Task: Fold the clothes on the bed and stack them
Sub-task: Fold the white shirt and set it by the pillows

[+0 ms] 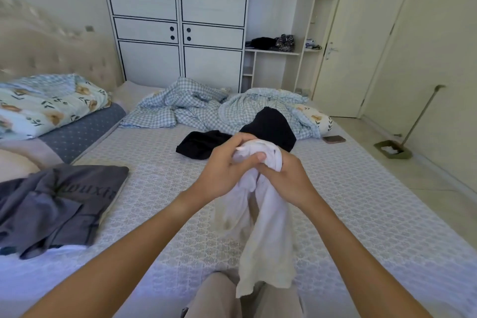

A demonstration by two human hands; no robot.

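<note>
A white garment (pixel 265 235) hangs bunched in front of me above the bed (pixel 361 209). My left hand (pixel 222 170) grips its gathered top edge from the left, thumb over the cloth. My right hand (pixel 286 178) holds the same bunch from the right, fingers curled into the fabric. A black garment (pixel 271 124) lies crumpled on the mattress just beyond my hands. A grey garment (pixel 59 204) with dark lettering lies spread at the bed's left side.
A rumpled blue checked duvet (pixel 185 106) lies across the far end of the bed, with floral pillows (pixel 46 106) at the left. A phone (pixel 334 139) sits near the right edge. A wardrobe (pixel 178 20), shelves, door and dustpan (pixel 393 151) stand beyond.
</note>
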